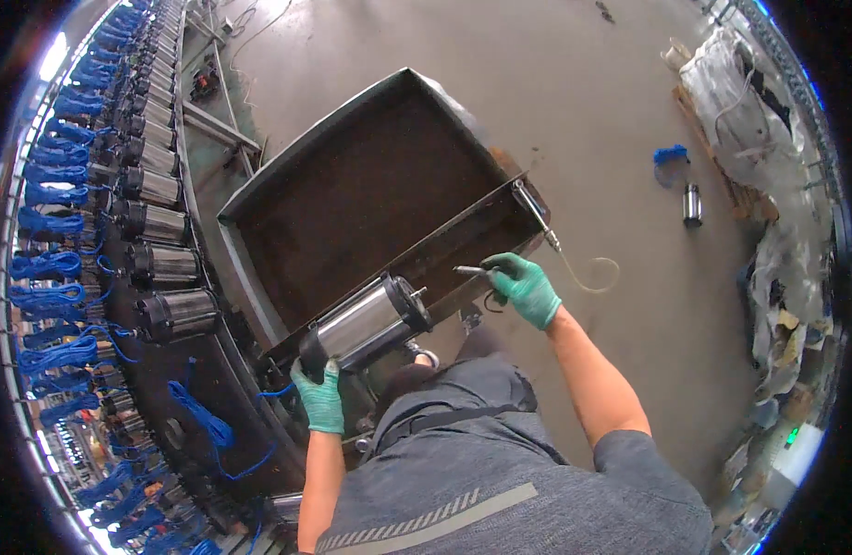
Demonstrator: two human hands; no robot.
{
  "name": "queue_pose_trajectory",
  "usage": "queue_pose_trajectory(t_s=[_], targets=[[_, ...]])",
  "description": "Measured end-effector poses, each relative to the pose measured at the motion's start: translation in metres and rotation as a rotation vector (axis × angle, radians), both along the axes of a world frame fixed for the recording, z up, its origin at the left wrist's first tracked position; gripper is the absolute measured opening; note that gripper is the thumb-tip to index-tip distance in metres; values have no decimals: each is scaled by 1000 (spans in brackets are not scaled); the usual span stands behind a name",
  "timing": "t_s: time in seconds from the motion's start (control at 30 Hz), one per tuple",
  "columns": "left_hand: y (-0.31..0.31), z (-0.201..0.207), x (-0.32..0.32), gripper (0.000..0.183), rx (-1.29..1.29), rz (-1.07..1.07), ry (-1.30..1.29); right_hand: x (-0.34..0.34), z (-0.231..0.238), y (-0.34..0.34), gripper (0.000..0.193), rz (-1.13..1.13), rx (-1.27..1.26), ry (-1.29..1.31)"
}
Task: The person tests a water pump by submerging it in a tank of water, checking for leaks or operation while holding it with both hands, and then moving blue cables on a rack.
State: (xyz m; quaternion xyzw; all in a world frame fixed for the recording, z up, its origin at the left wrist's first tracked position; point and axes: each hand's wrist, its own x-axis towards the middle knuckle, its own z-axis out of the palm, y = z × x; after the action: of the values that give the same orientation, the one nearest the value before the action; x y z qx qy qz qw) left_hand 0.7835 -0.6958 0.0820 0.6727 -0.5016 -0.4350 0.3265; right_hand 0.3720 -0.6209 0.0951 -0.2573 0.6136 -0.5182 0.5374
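A shiny metal cylinder with black end caps and a short shaft, like a motor (370,322), lies slanted on the near edge of a dark metal tray (250,277). My left hand (319,398), in a green glove, grips its lower left black end, thumb on the near side. A blue cable (276,392) runs off beside that hand. My right hand (527,291), also gloved, is raised to the right of the shaft end, apart from it. Its fingers are closed on a slim grey pen-like tool (472,270) pointing left; its exact kind is unclear.
On the left, a curved conveyor line (204,370) carries several similar motors (162,222) with blue cable bundles (51,264). A metal air tool (537,215) with a clear hose (592,289) sits at the tray's right corner. Another cylinder (692,205) and plastic wrap (735,102) lie right.
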Motion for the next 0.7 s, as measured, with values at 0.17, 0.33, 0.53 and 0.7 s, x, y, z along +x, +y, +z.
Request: queue_pose_trajectory(t_s=[0.17, 0.33, 0.53, 0.7], targets=[[2, -13, 10, 73, -39, -20, -7, 19, -19, -11, 28, 196, -42, 8], [4, -6, 4, 68, 15, 12, 144, 27, -36, -27, 26, 203, -239, 185], [0, -5, 1, 66, 75, 16, 295, 13, -33, -29, 20, 285, -64, 141], [-1, 9, -16, 68, 91, 11, 366, 27, -50, -31, 19, 199, -239, 85]])
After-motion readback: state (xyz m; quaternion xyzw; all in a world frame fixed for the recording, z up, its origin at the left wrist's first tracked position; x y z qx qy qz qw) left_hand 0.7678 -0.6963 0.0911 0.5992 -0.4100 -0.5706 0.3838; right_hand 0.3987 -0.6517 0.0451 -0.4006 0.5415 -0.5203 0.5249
